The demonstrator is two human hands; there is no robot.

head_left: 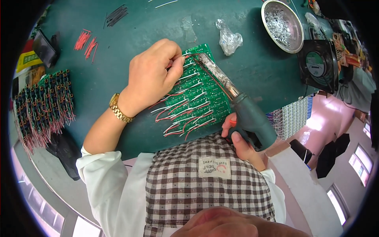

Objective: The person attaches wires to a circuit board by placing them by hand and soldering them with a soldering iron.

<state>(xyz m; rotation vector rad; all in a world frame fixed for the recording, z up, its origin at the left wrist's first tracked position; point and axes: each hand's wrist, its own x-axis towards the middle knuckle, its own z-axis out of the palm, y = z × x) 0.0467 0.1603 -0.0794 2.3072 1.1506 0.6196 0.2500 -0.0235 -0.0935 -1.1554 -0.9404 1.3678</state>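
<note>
A green circuit board panel (220, 96) lies on the table in front of me. Rows of red and white wires (179, 112) stick out toward its left side. Near the panel's top, my left hand (155, 73) is closed in a pinch on a thin red wire (186, 57). My right hand (244, 147) is wrapped round the handle of a dark soldering gun (254, 116) with an orange trigger. The gun's silvery, crusted barrel slants up over the panel, its tip by the red wire's end. Part of the right hand is behind the gun.
Bundles of red wires (83, 40) and black wires (116, 15) lie at the far left. Wired boards (43, 104) are stacked on the left. A crumpled plastic bag (229, 37), a bowl of metal scraps (299, 41) and a black fan (318, 65) stand toward the right.
</note>
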